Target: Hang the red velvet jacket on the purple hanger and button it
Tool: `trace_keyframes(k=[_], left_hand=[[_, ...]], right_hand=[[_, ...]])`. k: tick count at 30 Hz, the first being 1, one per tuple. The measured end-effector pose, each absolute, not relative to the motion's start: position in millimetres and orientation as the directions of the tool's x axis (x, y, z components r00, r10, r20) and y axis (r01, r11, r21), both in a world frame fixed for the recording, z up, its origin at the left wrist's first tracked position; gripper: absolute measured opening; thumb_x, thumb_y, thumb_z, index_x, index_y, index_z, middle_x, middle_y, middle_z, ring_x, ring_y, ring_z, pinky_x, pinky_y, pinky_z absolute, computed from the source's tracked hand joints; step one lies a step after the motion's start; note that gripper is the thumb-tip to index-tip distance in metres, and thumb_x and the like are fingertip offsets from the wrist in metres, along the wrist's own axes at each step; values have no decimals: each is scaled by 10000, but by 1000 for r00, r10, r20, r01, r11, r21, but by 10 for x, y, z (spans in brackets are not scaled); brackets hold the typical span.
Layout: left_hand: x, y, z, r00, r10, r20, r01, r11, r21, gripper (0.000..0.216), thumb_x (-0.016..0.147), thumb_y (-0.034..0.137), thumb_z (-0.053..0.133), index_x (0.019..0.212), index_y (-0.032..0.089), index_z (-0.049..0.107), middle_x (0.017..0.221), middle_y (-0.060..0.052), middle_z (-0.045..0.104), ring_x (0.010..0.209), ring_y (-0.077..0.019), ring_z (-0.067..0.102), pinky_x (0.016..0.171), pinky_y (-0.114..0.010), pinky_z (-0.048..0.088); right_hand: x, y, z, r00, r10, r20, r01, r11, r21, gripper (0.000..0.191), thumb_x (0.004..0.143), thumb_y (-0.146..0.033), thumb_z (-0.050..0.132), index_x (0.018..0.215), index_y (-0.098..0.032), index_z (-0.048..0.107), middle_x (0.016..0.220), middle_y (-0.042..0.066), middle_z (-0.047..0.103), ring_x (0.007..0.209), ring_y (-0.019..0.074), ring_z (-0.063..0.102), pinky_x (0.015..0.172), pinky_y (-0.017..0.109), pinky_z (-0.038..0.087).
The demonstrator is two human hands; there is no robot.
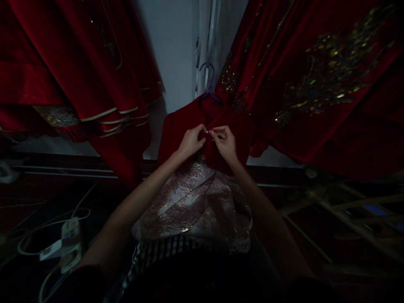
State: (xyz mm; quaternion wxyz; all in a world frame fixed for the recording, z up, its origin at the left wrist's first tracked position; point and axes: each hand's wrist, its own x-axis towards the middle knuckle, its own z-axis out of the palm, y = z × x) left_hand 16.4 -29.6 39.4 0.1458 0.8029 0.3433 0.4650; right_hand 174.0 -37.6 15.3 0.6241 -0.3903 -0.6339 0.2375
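A red jacket [176,122] hangs in front of me on a purple hanger [211,80]. My left hand [193,141] and my right hand [224,142] meet at its upper front, thumbs and fingers pinched. Between the fingertips shows a small shiny button [208,132], partly covered by them. The left fingers grip the jacket's front edge beside it, while the right ones close on the button itself. Lower down the front sits another small ornament [202,158]. Below the jacket spreads a pale, shiny patterned fabric [189,198]; the dim light hides how the two join.
Red garments with gold trim [104,75] hang on the left, and a red sequinned one [341,75] on the right. A white power strip [70,244] with cables lies at lower left. A wooden frame [347,214] stands at lower right.
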Motion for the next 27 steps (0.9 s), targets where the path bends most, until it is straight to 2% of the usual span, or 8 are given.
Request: trace_keyframes(k=[5,10,15,20,27], left_hand=[[139,-306,407,377,664,646,432,-743,511,154,743,148,542,890,161,585,780,-11,642,674,-120,571,649,-227,420],[140,-309,467,390,668,633,448,-739,504,133,791,275,557,816,147,584,731,-14,637,620,-106,550,598,-214,395],[159,-276,488,433,644,631,440,-761,476,130,785,254,557,829,141,602,720,-13,641,606,-97,547,589,-204,385],[152,-235,502,482,634,604,452,-771,448,131,783,251,561,825,143,621,711,-18,647,606,-103,558,586,-204,382],[133,-226,540,563,589,580,486,-803,344,89,780,207,553,753,151,617,625,4,595,540,-100,506,569,-222,345]], right_hand=[[1741,-358,162,93,764,638,199,614,-764,265,795,-433,628,911,-212,539,940,25,655,806,134,665,667,251,556],[1780,-397,188,59,781,622,175,605,-776,261,774,-425,658,891,-204,584,983,39,686,875,157,679,760,294,574],[1856,-402,221,28,806,591,94,587,-804,315,712,-403,724,924,-193,623,969,42,702,873,170,687,778,307,579],[1907,-355,232,25,804,594,140,586,-798,324,671,-393,756,881,-180,632,928,41,707,812,165,691,776,318,581],[1907,-273,233,-27,834,551,176,547,-819,332,640,-334,756,890,-177,605,915,39,688,801,165,675,750,336,590]])
